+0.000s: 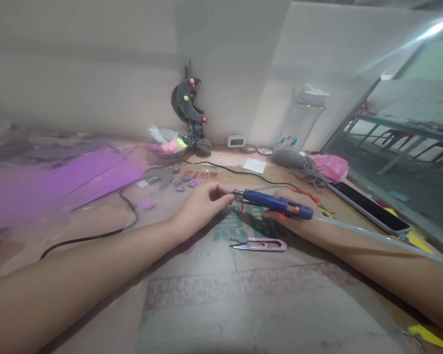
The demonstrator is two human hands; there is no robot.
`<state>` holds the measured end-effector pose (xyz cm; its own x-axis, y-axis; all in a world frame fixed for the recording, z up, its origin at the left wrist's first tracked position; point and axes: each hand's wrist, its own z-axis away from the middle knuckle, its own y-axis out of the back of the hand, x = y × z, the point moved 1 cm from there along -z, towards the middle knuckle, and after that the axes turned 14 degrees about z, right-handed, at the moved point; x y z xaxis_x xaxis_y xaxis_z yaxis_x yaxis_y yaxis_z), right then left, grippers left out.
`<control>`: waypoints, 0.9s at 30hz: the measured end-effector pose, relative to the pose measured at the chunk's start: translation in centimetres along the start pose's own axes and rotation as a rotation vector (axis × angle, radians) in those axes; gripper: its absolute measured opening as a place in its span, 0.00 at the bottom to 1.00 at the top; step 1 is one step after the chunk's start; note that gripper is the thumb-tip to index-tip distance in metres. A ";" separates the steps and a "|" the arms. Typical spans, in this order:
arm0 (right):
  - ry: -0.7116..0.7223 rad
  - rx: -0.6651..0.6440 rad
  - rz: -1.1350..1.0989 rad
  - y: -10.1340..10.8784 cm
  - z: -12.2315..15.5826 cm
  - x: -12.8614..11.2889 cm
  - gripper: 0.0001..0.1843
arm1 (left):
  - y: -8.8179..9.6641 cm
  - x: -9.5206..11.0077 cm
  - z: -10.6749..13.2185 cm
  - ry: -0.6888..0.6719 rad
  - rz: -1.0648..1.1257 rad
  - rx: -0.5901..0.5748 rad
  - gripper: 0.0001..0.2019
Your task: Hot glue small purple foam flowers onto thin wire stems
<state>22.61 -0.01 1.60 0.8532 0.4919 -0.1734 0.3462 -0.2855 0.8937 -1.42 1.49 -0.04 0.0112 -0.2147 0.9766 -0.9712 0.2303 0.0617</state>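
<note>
My right hand [280, 209] is wrapped round a blue glue gun [276, 203] that lies nearly level above the cardboard-covered table [243, 295], nozzle pointing left. My left hand [203, 204] reaches in from the left with its fingers pinched together right at the nozzle tip, holding something small and dark that I cannot make out. Pink thread snips [260, 244] lie on the cardboard just in front of both hands.
A black cable [127, 209] runs across the table. Purple foam sheets [81, 179] lie left. At the back stand a dark crescent-moon ornament [188, 101], a bowl of bright bits [168, 145] and a clear bottle [302, 120]. Grey yarn [297, 164], a pink bag [330, 166] and a phone [367, 206] lie right.
</note>
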 end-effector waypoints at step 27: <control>0.032 0.023 0.034 0.0 0.0 -0.1 0.12 | 0.0 -0.5 -0.2 -0.022 -0.035 -0.001 0.07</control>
<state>22.56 -0.08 1.55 0.8517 0.5078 -0.1295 0.3266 -0.3210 0.8890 -1.40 1.77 -0.44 0.0401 -0.2440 0.9690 -0.9700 0.2233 0.0964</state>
